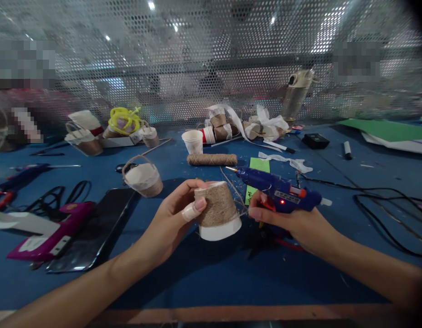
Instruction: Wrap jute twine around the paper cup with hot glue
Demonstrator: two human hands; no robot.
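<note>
A paper cup wound with brown twine, a white band bare at its lower edge, is held by my left hand, whose thumb wears a bandage. My right hand is closed round a blue glue gun with a lit red light; its nozzle points left, above and right of the cup. A strand of twine runs from the cup toward my right fingers. Beyond the cup lies a twine roll, and a green paper slip is partly behind the glue gun.
A small basket, a phone and a magenta tool are on the left. White cups, wrapped cups and ribbon stand near the mesh screen. Black cable and a bottle are on the right.
</note>
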